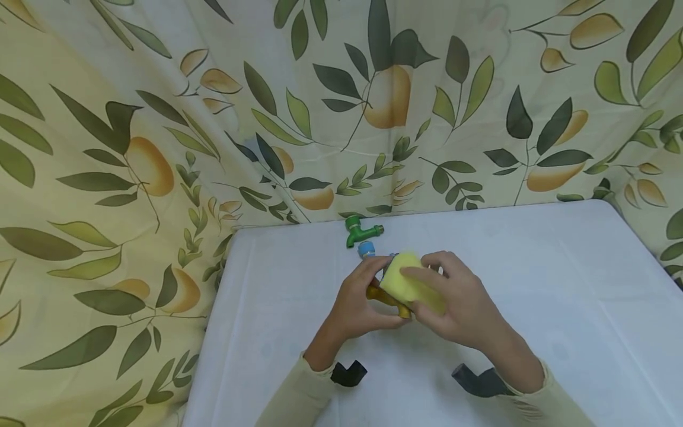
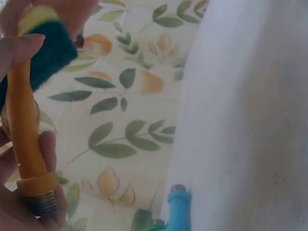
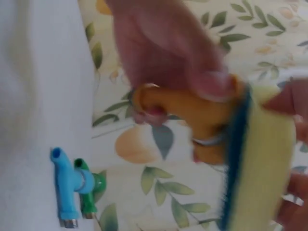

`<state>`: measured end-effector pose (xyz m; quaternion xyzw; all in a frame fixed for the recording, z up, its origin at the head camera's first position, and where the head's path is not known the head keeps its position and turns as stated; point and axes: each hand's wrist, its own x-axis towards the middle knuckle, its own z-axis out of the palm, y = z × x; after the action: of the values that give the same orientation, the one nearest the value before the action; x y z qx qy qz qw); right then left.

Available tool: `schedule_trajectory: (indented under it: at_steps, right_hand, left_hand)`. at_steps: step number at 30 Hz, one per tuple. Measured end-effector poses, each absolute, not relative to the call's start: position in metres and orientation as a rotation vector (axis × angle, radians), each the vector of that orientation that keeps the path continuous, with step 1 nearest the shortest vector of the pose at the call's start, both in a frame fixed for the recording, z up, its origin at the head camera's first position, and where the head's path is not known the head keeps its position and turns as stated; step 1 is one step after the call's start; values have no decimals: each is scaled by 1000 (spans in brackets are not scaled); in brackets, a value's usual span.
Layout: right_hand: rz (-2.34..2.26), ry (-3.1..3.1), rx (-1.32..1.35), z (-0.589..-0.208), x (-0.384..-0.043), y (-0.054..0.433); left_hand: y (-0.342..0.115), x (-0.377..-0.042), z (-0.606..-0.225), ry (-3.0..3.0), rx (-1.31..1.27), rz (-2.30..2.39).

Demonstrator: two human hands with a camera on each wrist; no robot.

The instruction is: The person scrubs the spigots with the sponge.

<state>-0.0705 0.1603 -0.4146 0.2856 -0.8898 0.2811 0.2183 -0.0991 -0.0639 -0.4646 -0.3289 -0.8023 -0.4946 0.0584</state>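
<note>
Over the white table (image 1: 560,284), the left hand (image 1: 354,305) at nine o'clock grips an orange tap (image 2: 25,130) while the right hand (image 1: 464,305) at three o'clock grasps a yellow sponge (image 1: 407,280), its dark teal side (image 3: 236,154) against the tap. At its eleven o'clock in the head view lie a blue tap (image 1: 366,249) and, just beyond, a green tap (image 1: 360,233).

Light's dim & soft; 2 wrist pics hazy, R wrist's blurriest.

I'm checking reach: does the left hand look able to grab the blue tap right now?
Probably not: the left hand is occupied holding the orange tap, though the blue tap lies just beyond it.
</note>
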Motion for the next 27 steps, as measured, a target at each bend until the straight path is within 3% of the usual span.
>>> schedule_trajectory:
  at_steps: [9, 27]
  right_hand:
    - [650, -2477, 701, -409, -71, 156]
    - [561, -2439, 424, -426, -57, 137]
  left_hand:
    - [-65, -99, -461, -2474, -963, -1395]
    - [-66, -94, -453, -2576, -796, -1699]
